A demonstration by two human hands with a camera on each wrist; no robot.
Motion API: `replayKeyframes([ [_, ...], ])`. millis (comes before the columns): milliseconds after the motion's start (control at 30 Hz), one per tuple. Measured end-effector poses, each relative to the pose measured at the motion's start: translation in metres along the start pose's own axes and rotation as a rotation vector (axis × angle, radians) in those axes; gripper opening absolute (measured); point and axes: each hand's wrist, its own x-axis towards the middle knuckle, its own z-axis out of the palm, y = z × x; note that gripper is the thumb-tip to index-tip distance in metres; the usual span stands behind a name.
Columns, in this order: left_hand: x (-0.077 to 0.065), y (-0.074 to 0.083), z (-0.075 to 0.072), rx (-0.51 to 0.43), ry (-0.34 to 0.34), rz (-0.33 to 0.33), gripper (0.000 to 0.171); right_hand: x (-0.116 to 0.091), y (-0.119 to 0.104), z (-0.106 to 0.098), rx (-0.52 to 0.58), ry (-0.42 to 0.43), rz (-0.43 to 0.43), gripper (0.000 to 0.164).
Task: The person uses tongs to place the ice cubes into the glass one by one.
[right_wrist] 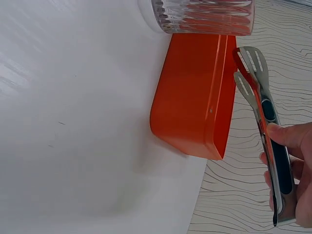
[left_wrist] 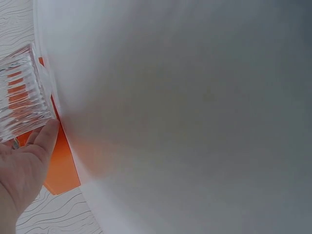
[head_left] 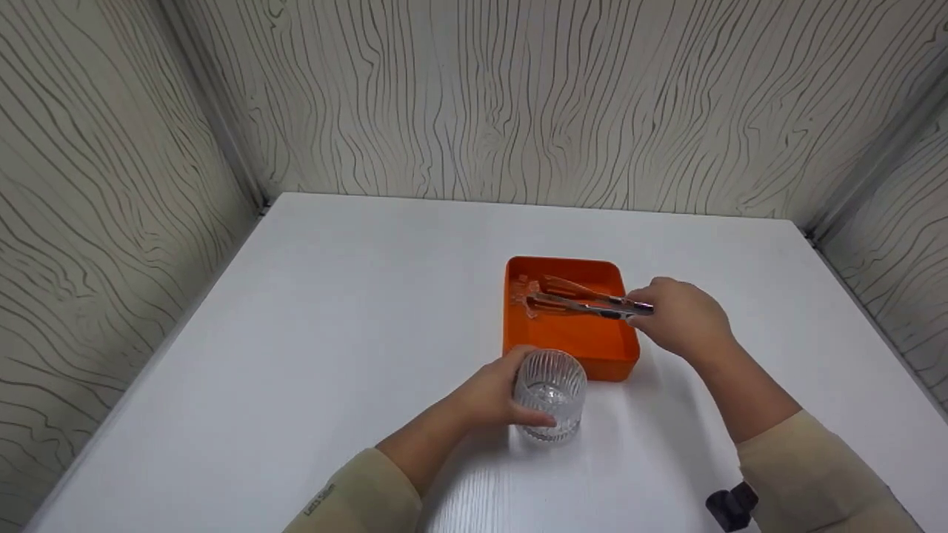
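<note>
A clear, ribbed glass tumbler (head_left: 564, 400) stands out at the near side of the white bench (head_left: 333, 333) and could tip if knocked against the orange, rectangular, plastic-looking tray (head_left: 585, 348) just beyond. Small clear pieces (head_left: 532, 288) at the tray's far left could skid if silver, dark-handled slotted metal tongs (right_wrist: 282, 170) squeeze off-centre. The left hand's (head_left: 489, 394) grip curls tumbler-wide round the glass; the right hand's (head_left: 687, 317), farther back, closes round the tongs. Whether their tips pinch a piece is unclear.
</note>
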Motion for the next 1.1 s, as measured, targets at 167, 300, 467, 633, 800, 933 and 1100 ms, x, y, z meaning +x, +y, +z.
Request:
replayKeyframes([
  [167, -0.001, 0.000, -0.001, 0.001, -0.001, 0.013, 0.083, 0.006, -0.005, 0.008, -0.002, -0.008, 0.043, 0.030],
  [300, -0.001, 0.000, -0.002, 0.002, 0.000, 0.022, 0.083, 0.011, -0.008, 0.014, -0.015, 0.005, 0.067, 0.027],
  [467, -0.001, 0.000, -0.001, 0.002, -0.001, 0.015, 0.082, 0.017, -0.013, 0.019, -0.042, 0.003, 0.094, 0.029],
  [633, -0.001, 0.000, -0.001, 0.003, -0.001, 0.015, 0.083, 0.022, -0.017, 0.023, -0.066, 0.017, 0.086, 0.025],
  [800, -0.001, 0.000, -0.001, 0.005, 0.000, 0.011, 0.083, 0.023, -0.019, 0.026, -0.069, 0.032, 0.067, 0.023],
  [933, -0.001, 0.000, -0.001, -0.005, 0.000, 0.010, 0.083, 0.024, -0.020, 0.027, -0.062, 0.042, 0.068, 0.024],
  [1100, -0.001, 0.000, 0.000, -0.009, -0.002, 0.004, 0.084, 0.027, -0.022, 0.028, -0.064, 0.053, 0.073, 0.022],
])
